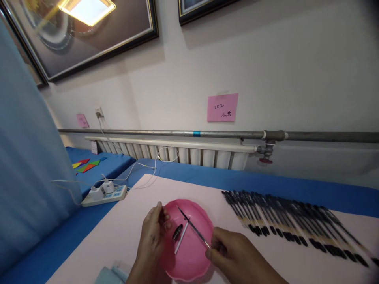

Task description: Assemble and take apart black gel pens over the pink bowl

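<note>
a blue curtain [26, 157] hangs at the left, beside a power strip [103, 199] bearing two white adapters [108, 187]. along the wall [281, 71], a grey pipe [231, 134] runs above a white radiator [183, 156]; higher up, a pink note [222, 109] is taped.

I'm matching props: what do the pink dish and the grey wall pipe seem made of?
Pink dish: probably plastic, smooth and slightly glossy, judging by its even color and scalloped rim.
Grey wall pipe: likely metal, fairly dull, given the soft grey sheen along it.

Left hand [152, 232] loosely curled, right hand [232, 249] pinching
Left upright, fingers bent inward; right angled across, thumb against bent fingers; hands apart, forearms [260, 268] slanting in from below
</note>
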Demonstrator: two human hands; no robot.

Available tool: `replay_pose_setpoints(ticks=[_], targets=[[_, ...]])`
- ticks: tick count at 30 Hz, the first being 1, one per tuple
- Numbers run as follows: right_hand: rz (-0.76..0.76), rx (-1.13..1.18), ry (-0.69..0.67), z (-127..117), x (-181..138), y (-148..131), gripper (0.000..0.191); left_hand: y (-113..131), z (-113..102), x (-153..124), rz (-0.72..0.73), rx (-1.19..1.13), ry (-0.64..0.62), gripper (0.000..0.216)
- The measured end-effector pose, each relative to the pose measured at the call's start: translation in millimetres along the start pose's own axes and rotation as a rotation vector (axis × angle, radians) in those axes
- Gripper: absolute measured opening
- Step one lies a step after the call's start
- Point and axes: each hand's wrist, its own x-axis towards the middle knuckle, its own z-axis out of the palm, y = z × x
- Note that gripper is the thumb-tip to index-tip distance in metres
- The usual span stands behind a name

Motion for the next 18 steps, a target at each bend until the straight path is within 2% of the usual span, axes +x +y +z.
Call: replay_pose_setpoints(ticks=[2,7,9,11,15,18], targets=[[-0.006,0.035,-0.012,-3,1,0,0.013,1,2,-2,-0.052,0.042,-0.041,0.019],[0.028,0.132,-0.080,3,6,-1,0.011,-8,14,-14,-0.254,0.072,-0.259,0.030],[0.048,0.132,-0.110,5,6,-1,0.011,-11,15,-13,-0.273,0.095,-0.296,0.033],[0.053,0.137,-0.139,4,6,0,0.010,-12,11,-8,-0.186,0.170,-0.272,0.033],[0.045,0.163,-0.219,-7,3,7,0.007,-2,-10,11,0.130,0.297,-0.053,0.031],[0.063,0.176,-0.175,-11,5,13,0.008,6,-21,20,0.237,0.390,0.029,0.031]])
